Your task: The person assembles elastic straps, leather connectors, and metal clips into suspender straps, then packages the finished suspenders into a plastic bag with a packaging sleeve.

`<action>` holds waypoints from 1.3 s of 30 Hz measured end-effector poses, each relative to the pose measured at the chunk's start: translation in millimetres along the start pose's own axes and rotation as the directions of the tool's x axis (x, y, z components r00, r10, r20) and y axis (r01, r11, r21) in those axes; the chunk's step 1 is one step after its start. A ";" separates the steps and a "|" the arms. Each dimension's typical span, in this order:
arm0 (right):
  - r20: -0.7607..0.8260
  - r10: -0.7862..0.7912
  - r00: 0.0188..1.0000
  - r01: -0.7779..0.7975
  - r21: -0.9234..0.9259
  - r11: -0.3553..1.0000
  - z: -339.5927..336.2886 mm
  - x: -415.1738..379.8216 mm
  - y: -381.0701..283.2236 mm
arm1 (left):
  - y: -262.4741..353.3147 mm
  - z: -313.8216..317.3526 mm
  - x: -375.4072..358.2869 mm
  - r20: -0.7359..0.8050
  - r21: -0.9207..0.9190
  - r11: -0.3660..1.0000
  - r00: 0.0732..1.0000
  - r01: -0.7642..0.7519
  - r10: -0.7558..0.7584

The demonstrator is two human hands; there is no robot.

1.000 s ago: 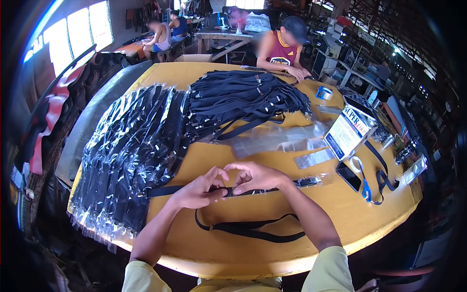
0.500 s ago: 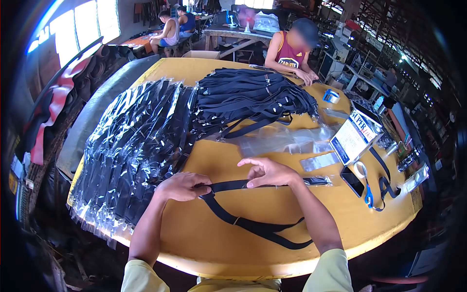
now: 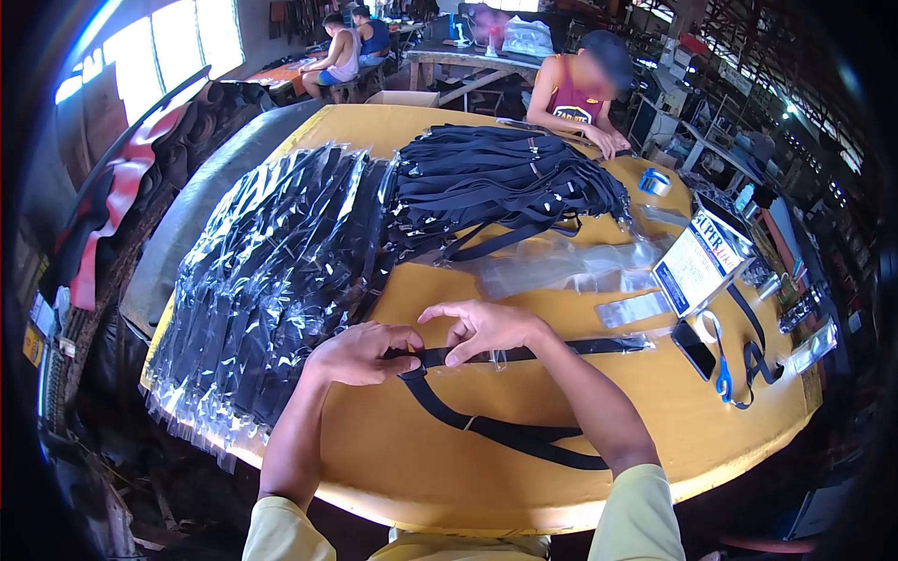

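Note:
My left hand (image 3: 363,354) is closed on one end of a black strap (image 3: 585,347), pinching it between thumb and fingers. My right hand (image 3: 488,329) is just right of it, fingers arched and apart, thumb tip against the strap. The strap runs right beneath my right wrist, its far part inside a clear plastic sleeve (image 3: 636,344). A second length of the black strap (image 3: 438,404) loops down from my left hand onto the yellow table (image 3: 393,467), with a small metallic-looking ring around it.
Plastic-wrapped straps (image 3: 271,290) are heaped at left, unwrapped black straps (image 3: 505,178) behind. Clear sleeves (image 3: 561,269), a box (image 3: 697,266), a phone (image 3: 693,352), blue-handled scissors (image 3: 723,379) and a tape dispenser (image 3: 655,182) lie right. A co-worker (image 3: 580,93) works at the far edge.
My right hand has moved left along the strap, closer to my left hand. My left hand still grips the strap end. The whole view has shifted slightly.

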State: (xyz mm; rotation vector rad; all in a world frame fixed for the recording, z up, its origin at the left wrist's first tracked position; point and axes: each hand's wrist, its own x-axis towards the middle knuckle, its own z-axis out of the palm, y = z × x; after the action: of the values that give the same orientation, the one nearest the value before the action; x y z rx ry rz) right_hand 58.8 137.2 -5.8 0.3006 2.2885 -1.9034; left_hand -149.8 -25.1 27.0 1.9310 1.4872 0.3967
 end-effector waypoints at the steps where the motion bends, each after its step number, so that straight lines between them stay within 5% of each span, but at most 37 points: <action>1: 0.007 -0.001 1.000 0.001 0.001 1.000 0.5 2.5 -2.6 | 1.6 -1.6 -2.0 0.025 0.012 0.999 0.999 0.036 -0.036; 4: 0.016 0.007 1.000 -0.007 -0.016 1.000 1.7 10.2 -7.4 | -12.0 1.9 -2.0 -0.002 -0.040 0.998 0.999 -0.047 0.047; 18: 0.070 0.005 0.998 0.004 -0.126 0.992 4.3 28.0 -9.8 | -8.1 -4.4 -4.8 0.044 -0.067 0.997 0.998 0.050 -0.047; 27: 0.092 -0.041 0.995 0.053 -0.122 0.991 4.6 35.2 -4.6 | -16.5 3.1 -0.6 -0.090 -0.021 0.987 0.983 -0.162 0.159; 29: 0.052 -0.053 0.997 0.057 -0.081 0.995 6.6 32.8 -1.7 | -6.8 -3.1 0.7 0.013 0.002 0.998 0.997 0.070 -0.070; 32: -0.033 -0.056 0.998 0.054 -0.056 0.997 3.7 18.8 2.7 | -10.1 -0.2 2.8 -0.046 -0.059 0.996 0.997 0.060 -0.063; 34: -0.229 -0.038 0.973 -0.087 -0.511 0.855 4.0 -10.8 -11.9 | -19.1 3.6 1.2 -0.113 -0.109 0.993 0.992 0.051 -0.063; 36: -0.284 -0.024 0.959 -0.138 -0.539 0.831 -0.1 -50.5 -11.9 | -38.1 8.1 0.9 -0.195 -0.011 0.999 0.980 -0.040 0.038; 39: -0.265 0.069 0.962 -0.213 -0.565 0.797 3.9 -118.2 -16.9 | -51.5 7.4 -1.9 -0.175 -0.083 0.986 0.972 0.144 -0.156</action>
State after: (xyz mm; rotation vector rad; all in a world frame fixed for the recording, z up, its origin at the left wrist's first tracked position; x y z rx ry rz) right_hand 169.0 123.5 38.1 0.6112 2.7699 -1.0387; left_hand -184.1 -22.2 -12.1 1.7526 1.7002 0.5597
